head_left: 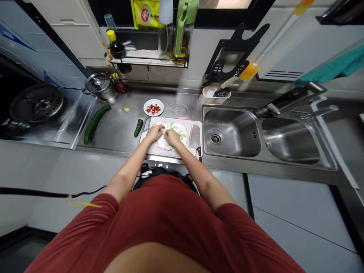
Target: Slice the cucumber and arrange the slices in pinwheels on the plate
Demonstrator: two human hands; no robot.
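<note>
A white square plate [184, 145] lies on the light cutting board [152, 148], with thin cucumber slices [182, 135] arranged on it in small curved groups. My left hand [155, 132] is over the plate's left edge, its fingers pinched together. Close beside it, my right hand [172, 138] is over the plate with its fingertips also closed. What is between the fingers is too small to make out. A cleaver [195, 137] with a black handle rests on the board's right side. Left of the board lies a cut piece of cucumber [138, 128].
Behind the board is a small white plate of chopped red pieces [154, 109]. A whole cucumber [95, 123], a cucumber end [126, 109] and a lidded steel pot [102, 87] are to the left. The double sink [231, 148] adjoins on the right; a bottle shelf [148, 62] hangs above.
</note>
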